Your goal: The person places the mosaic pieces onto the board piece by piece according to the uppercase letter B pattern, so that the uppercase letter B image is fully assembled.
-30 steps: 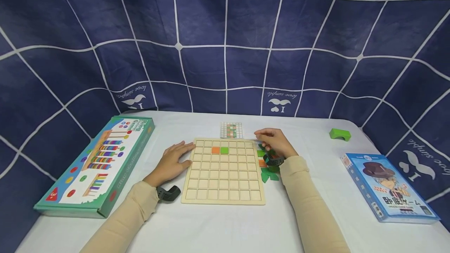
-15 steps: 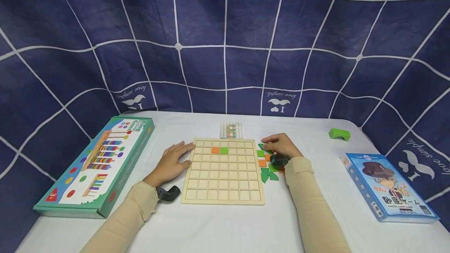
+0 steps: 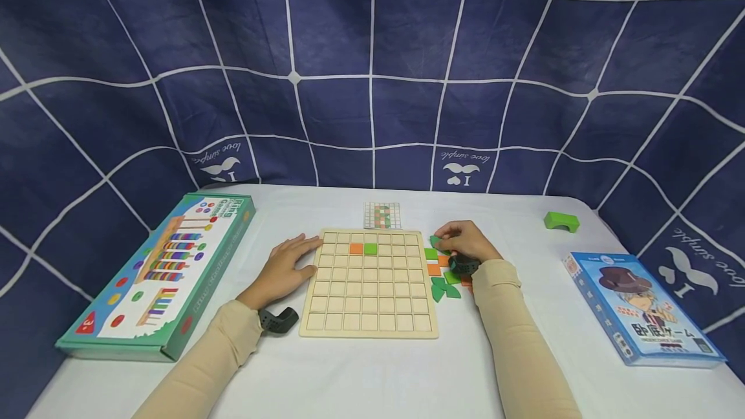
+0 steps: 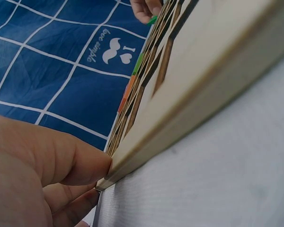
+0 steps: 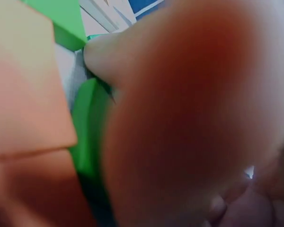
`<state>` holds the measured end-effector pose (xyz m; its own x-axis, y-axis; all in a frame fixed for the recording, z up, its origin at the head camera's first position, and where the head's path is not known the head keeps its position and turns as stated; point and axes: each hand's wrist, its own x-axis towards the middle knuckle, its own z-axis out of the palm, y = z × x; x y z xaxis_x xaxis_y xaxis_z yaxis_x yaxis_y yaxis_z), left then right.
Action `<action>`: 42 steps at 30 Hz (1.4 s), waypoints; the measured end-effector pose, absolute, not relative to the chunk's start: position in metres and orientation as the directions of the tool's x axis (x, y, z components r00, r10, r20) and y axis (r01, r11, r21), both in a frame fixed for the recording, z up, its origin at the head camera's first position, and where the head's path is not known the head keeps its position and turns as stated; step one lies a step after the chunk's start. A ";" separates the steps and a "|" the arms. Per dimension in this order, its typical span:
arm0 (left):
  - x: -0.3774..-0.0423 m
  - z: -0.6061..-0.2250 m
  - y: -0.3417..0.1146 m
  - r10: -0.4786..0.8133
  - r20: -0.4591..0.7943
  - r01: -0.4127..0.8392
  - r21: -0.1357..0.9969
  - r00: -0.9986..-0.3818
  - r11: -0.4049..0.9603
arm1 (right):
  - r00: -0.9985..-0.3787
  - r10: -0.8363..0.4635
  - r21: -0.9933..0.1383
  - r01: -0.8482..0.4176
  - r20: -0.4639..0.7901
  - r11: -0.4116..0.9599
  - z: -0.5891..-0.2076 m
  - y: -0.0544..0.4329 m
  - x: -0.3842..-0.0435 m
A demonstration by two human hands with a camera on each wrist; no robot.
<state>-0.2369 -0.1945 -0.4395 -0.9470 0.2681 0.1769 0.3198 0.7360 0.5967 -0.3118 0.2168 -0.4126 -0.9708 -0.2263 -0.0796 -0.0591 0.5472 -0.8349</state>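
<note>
A wooden grid board [image 3: 368,328] lies mid-table, with an orange square tile [image 3: 357,249] and a green square tile [image 3: 370,249] side by side in its second row. My left hand [image 3: 285,270] rests on the table at the board's left edge, fingers extended and thumb touching the edge. To the board's right, my right hand [image 3: 465,241] pinches a dark green leaf-shaped tile [image 3: 435,241] by thumb and fingers. Under and around that hand lie loose tiles, among them orange squares [image 3: 434,270] and green leaf shapes [image 3: 438,291]; some are partly hidden.
A small pattern card [image 3: 382,215] lies beyond the board's far edge. On the left sits a green game box [image 3: 174,264]. At right are a green arch block [image 3: 562,222] and a blue game box [image 3: 646,309]. A navy checked cloth [image 3: 372,115] hangs behind the table.
My right hand has come back from the board's far right corner to the tile pile and taken the dark green tile, which has shifted slightly right. The left hand stays still.
</note>
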 end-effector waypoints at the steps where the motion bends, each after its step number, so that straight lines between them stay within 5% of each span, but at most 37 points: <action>1: -0.237 -0.439 -0.195 0.269 0.178 0.321 0.596 -0.947 0.736 | -0.971 -0.227 -0.836 -0.061 -0.078 0.546 -0.413 0.217 -0.312; 12: -0.237 -0.439 -0.194 0.265 0.179 0.319 0.595 -0.947 0.738 | -0.967 -0.245 -0.870 -0.065 -0.066 0.489 -0.412 0.216 -0.312; 24: -0.236 -0.440 -0.196 0.259 0.178 0.314 0.594 -0.949 0.740 | -0.950 -0.302 -0.971 0.010 -0.084 0.238 -0.407 0.194 -0.313; 42: -0.237 -0.440 -0.195 0.268 0.189 0.327 0.595 -0.945 0.734 | -0.943 -0.301 -0.982 0.098 -0.143 0.162 -0.407 0.153 -0.309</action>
<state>-0.2365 -0.1952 -0.4403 -0.9447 0.2681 0.1887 0.3272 0.7341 0.5950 -0.3086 0.1530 -0.4073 -0.9428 -0.3010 -0.1435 0.0978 0.1618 -0.9820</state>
